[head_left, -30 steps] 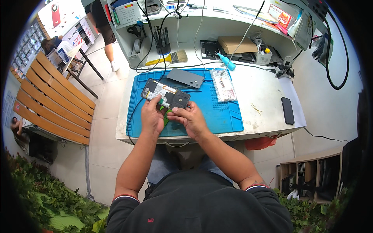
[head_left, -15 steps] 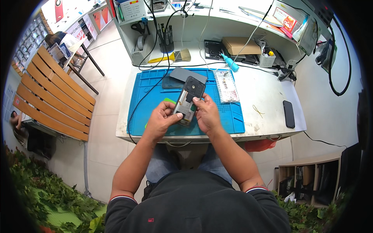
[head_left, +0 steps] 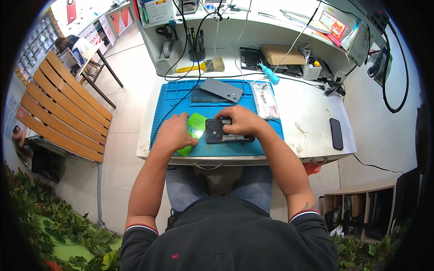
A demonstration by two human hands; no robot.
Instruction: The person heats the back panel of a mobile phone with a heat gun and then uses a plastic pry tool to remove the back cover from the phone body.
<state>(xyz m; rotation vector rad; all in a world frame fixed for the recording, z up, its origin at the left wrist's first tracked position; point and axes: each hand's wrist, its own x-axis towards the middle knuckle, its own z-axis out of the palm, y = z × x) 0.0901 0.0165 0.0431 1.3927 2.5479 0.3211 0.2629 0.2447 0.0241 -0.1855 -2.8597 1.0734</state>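
Note:
An opened phone (head_left: 214, 134) with a black camera housing lies sideways on the blue silicone mat (head_left: 237, 151). My right hand (head_left: 242, 121) grips it from above, fingers over its top edge. To its left is a bright green flat card or packet (head_left: 196, 123). My left hand (head_left: 174, 133) is over that card's left part, fingers apart, thumb near its lower right edge; whether it touches is unclear. Behind, a grey back cover (head_left: 219, 89) rests tilted across another dark flat piece (head_left: 203, 98). A clear speckled case or bag (head_left: 264, 101) lies at the mat's right.
A dark phone (head_left: 336, 133) and thin yellow cable (head_left: 298, 127) lie right of the mat. Cables cross the mat's left. A shelf holds a brush (head_left: 212, 64), tool cup (head_left: 196, 52), blue bottle (head_left: 269, 72) and cardboard box (head_left: 282, 54). A slatted wooden bench (head_left: 58, 113) stands left; someone (head_left: 65, 44) is beyond it.
The opened phone was lifted in both hands, turned upright, then laid sideways on the mat. My left hand let go of it and moved left to the green card; my right hand stayed on the phone.

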